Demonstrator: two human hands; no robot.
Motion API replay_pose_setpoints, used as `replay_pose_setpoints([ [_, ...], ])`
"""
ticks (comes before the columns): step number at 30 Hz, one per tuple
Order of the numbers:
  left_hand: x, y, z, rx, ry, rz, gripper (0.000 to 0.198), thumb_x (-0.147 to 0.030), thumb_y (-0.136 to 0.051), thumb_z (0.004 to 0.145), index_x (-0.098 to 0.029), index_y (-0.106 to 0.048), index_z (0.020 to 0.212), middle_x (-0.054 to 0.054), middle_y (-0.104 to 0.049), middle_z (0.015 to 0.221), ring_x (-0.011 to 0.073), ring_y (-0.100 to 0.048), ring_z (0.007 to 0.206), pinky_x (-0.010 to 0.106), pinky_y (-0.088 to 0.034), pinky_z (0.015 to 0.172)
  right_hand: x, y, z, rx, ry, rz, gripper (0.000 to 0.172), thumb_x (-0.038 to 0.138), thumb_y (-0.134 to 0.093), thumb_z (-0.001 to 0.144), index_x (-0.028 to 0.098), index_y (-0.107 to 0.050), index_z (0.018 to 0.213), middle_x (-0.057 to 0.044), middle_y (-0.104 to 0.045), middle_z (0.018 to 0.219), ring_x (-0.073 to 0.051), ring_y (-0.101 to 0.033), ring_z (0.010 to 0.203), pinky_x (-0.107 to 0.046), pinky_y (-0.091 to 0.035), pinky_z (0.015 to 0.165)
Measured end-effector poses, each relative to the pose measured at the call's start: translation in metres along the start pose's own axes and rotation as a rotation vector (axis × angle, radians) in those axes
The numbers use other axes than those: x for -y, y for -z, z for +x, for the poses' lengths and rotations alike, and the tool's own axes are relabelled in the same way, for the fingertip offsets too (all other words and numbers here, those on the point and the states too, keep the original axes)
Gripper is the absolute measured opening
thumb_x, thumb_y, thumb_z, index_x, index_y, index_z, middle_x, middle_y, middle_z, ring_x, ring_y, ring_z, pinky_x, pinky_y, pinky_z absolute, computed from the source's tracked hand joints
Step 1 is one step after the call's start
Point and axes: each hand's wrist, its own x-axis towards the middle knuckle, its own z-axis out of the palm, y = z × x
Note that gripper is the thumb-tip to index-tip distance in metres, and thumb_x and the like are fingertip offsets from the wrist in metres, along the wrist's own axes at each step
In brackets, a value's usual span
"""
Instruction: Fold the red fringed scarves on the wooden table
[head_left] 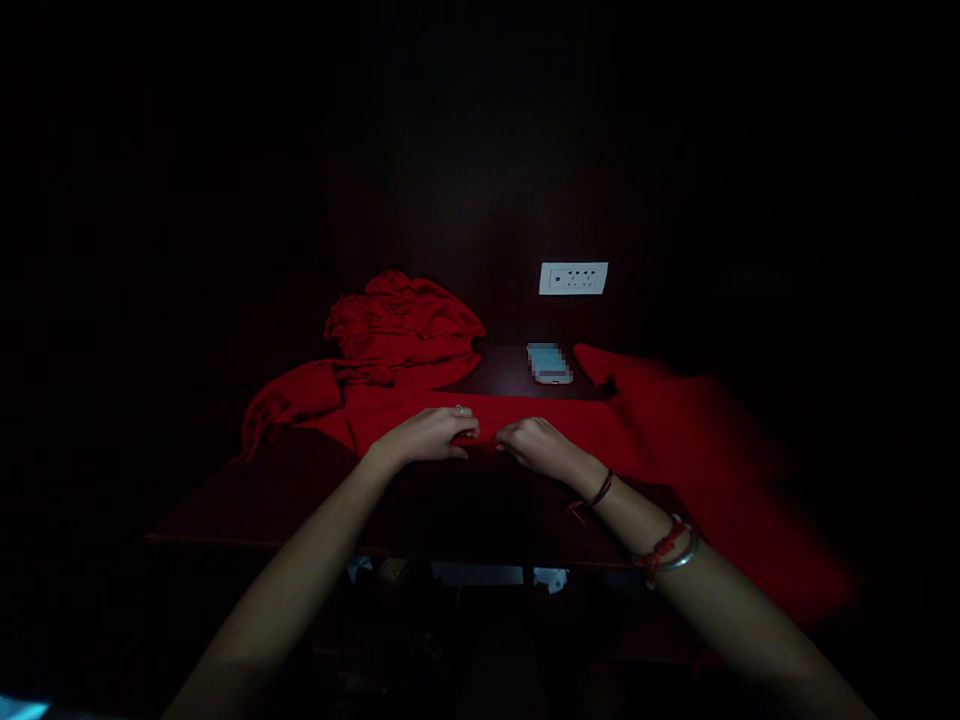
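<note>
A long red scarf (555, 415) lies in a flat band across the dark table, its left end bunched in a heap with what looks like fringe. At the band's near edge, my left hand (431, 435) has its fingers curled over the fabric, thumb below. Just to the right, my right hand (536, 445) pinches the same edge between thumb and fingers. A small gap separates the two hands. The scarf's right part spreads past my right forearm and hangs over the table's side, fading into the dark.
Behind the band, a phone (550, 363) lies on the dark table (300, 500). A white wall socket (574, 279) is set in the wall above it. The table's front edge runs below my wrists, with pale objects under it. Most surroundings are too dark to make out.
</note>
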Motion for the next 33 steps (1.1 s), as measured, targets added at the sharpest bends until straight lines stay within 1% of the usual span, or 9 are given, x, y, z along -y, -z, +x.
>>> replay_pose_setpoints([
  [3,0.002,-0.002,0.001,-0.009,0.023,0.027,0.014,-0.025,-0.043,0.08,-0.018,-0.053,0.087,0.003,-0.056,0.079,0.0137,-0.05,0.072,0.021,-0.034,0.065,0.0,0.003,-0.002,-0.02,-0.041,-0.006,0.019,0.019,-0.036,0.083,0.016,-0.053,0.091,-0.008,-0.061,0.078,-0.015,-0.055,0.072,-0.022,-0.031,0.059],
  [6,0.006,-0.001,0.0,-0.014,0.064,0.076,0.021,-0.028,-0.037,0.083,-0.017,-0.055,0.088,0.004,-0.057,0.075,0.0144,-0.051,0.069,0.022,-0.034,0.062,-0.001,0.004,-0.003,-0.075,-0.105,0.027,0.025,0.029,-0.042,0.081,0.016,-0.045,0.102,-0.008,-0.06,0.077,-0.016,-0.055,0.07,-0.023,-0.032,0.058],
  [8,0.006,-0.001,-0.002,-0.007,0.089,0.113,0.025,-0.03,-0.035,0.083,-0.018,-0.056,0.089,0.005,-0.058,0.074,0.0148,-0.052,0.067,0.022,-0.034,0.06,-0.003,0.002,-0.003,-0.102,-0.085,0.062,0.029,0.033,-0.05,0.076,0.016,-0.046,0.099,-0.007,-0.058,0.083,-0.016,-0.054,0.073,-0.022,-0.032,0.059],
  [12,0.008,-0.001,-0.005,0.018,0.107,0.104,0.029,-0.033,-0.033,0.084,-0.019,-0.057,0.091,0.004,-0.06,0.074,0.0149,-0.053,0.067,0.022,-0.034,0.061,-0.007,0.0,-0.001,-0.093,-0.037,0.068,0.012,0.026,-0.05,0.076,0.016,-0.052,0.083,-0.006,-0.057,0.083,-0.013,-0.052,0.074,-0.021,-0.032,0.061],
  [14,0.01,-0.002,-0.006,0.043,0.098,0.051,0.03,-0.035,-0.033,0.084,-0.02,-0.058,0.088,0.003,-0.061,0.074,0.0146,-0.054,0.067,0.022,-0.035,0.063,-0.007,0.0,0.0,-0.077,-0.041,0.059,0.012,0.025,-0.046,0.079,0.015,-0.054,0.08,-0.006,-0.058,0.08,-0.013,-0.052,0.073,-0.021,-0.032,0.061],
  [20,0.01,-0.006,0.001,-0.019,0.011,-0.077,0.028,-0.035,-0.053,0.073,-0.019,-0.054,0.096,0.003,-0.057,0.089,0.0146,-0.051,0.081,0.021,-0.036,0.069,-0.005,0.004,-0.001,-0.013,-0.062,0.009,0.018,0.022,-0.04,0.082,0.014,-0.056,0.08,-0.008,-0.06,0.08,-0.014,-0.054,0.075,-0.021,-0.031,0.061],
  [25,0.009,-0.007,0.004,-0.061,-0.019,-0.086,0.02,-0.03,-0.046,0.079,-0.015,-0.056,0.086,0.003,-0.058,0.08,0.0126,-0.052,0.075,0.02,-0.035,0.069,-0.007,0.005,-0.002,-0.033,-0.076,-0.015,0.021,0.024,-0.036,0.084,0.015,-0.055,0.08,-0.008,-0.061,0.082,-0.014,-0.054,0.075,-0.021,-0.03,0.06],
  [30,0.01,-0.004,0.001,-0.022,-0.012,-0.014,0.026,-0.032,-0.039,0.082,-0.016,-0.057,0.075,0.002,-0.058,0.07,0.0125,-0.051,0.068,0.021,-0.034,0.064,-0.012,0.005,-0.004,-0.043,-0.053,-0.003,0.019,0.027,-0.041,0.082,0.015,-0.055,0.08,-0.007,-0.06,0.082,-0.014,-0.053,0.075,-0.021,-0.031,0.061],
  [33,0.01,-0.003,0.0,0.004,-0.028,-0.047,0.023,-0.034,-0.043,0.08,-0.016,-0.057,0.075,0.002,-0.058,0.071,0.012,-0.051,0.068,0.02,-0.035,0.064,-0.015,0.005,-0.005,-0.039,-0.002,0.006,0.013,0.025,-0.047,0.079,0.015,-0.056,0.079,-0.006,-0.059,0.079,-0.013,-0.052,0.073,-0.021,-0.032,0.06],
])
